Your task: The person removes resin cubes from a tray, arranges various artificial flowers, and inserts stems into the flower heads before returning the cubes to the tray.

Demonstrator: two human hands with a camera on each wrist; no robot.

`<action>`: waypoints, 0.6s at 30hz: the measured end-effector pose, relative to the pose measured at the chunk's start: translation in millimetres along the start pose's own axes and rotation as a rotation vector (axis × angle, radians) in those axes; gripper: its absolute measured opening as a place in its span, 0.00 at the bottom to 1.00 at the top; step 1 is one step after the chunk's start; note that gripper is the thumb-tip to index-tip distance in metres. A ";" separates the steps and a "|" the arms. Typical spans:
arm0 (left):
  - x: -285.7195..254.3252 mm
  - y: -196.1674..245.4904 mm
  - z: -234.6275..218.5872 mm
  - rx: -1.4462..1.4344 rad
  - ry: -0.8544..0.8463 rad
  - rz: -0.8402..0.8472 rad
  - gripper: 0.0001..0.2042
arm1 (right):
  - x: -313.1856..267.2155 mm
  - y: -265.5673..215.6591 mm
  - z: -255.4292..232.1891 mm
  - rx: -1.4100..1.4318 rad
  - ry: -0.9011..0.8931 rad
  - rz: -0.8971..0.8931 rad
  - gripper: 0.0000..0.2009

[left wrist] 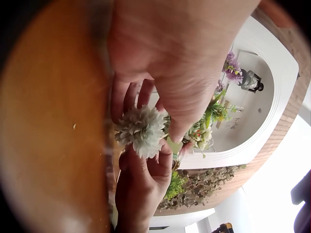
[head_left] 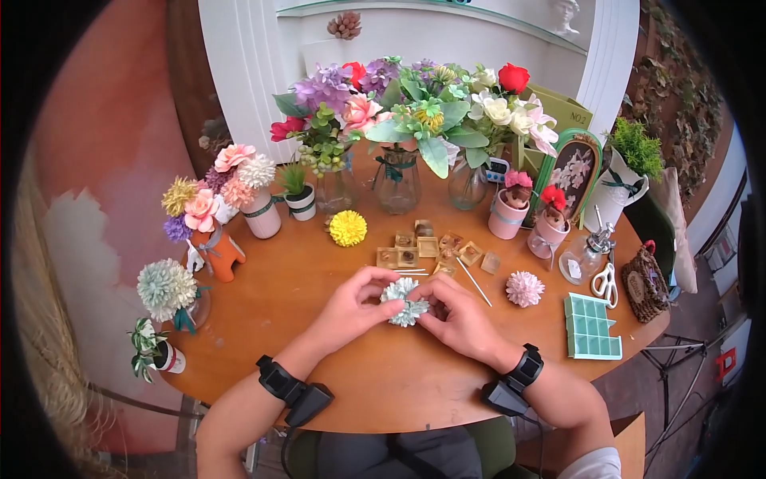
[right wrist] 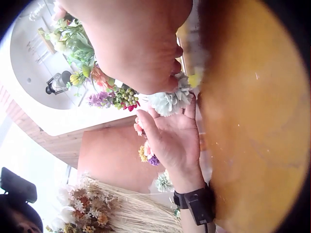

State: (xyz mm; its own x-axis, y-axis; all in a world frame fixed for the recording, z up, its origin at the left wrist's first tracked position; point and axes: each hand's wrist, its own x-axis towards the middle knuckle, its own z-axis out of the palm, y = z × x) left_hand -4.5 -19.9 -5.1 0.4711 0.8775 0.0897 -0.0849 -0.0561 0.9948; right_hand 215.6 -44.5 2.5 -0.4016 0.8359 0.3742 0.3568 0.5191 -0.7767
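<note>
A pale grey-green flower head is held between both hands above the front middle of the wooden table. The left hand has its thumb on the flower's left side, fingers curved behind it. From the right, the right hand pinches the petals with thumb and fingers. In the left wrist view the flower lies between the left fingers and the right hand. The right wrist view shows the flower partly covered by the right hand, the left palm beside it.
Behind the hands lie small wooden blocks, white sticks and a yellow flower. To the right are a pink flower, a green compartment tray, scissors and a glass bottle. Vases with flowers stand at the back.
</note>
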 end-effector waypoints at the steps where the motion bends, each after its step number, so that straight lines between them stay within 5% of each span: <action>1: -0.6 -1.2 3.8 -0.041 -0.016 0.010 0.19 | 0.7 -0.1 0.4 -0.002 -0.012 -0.016 0.13; 6: 1.9 -15.5 1.2 -0.042 -0.025 0.102 0.22 | 1.4 -6.6 1.2 0.074 0.015 -0.019 0.11; 18: -0.2 -10.4 4.9 -0.051 -0.028 0.034 0.19 | 1.7 -2.2 -0.3 0.023 0.031 0.029 0.07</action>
State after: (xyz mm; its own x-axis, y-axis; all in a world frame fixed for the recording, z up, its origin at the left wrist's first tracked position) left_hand 0.6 -21.8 -15.2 0.4918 0.8617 0.1253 -0.1457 -0.0604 0.9875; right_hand 214.4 -44.2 5.0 -0.3646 0.8559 0.3667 0.3479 0.4905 -0.7990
